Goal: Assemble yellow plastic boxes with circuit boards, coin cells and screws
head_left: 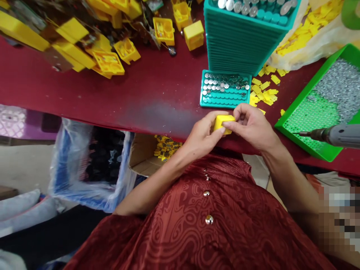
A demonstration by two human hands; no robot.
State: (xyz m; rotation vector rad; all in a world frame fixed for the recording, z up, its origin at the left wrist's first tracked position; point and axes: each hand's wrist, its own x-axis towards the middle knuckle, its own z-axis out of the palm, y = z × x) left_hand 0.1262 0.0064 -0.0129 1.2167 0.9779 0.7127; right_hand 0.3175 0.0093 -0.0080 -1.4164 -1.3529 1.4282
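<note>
Close to the table's front edge, a small yellow plastic case [224, 120] is gripped by my left hand [204, 134], fingers behind it and thumb along its lower side. My right hand [255, 123] is closed at the case's right side, its thumb pressed against it and its other fingers curled. Whether a small part sits between the right fingertips I cannot make out. Just beyond my hands lies a teal tray [225, 98] with rows of round silvery pieces. Loose flat yellow pieces [264, 92] are scattered to its right.
Behind the tray rises a tall stack of teal trays [236, 47]. A green perforated basket [306, 116] holds many small metal screws; a power screwdriver [334, 135] juts over it. Yellow cases with wires [108, 62] crowd the back left. Below the edge stands a cardboard box [142, 155].
</note>
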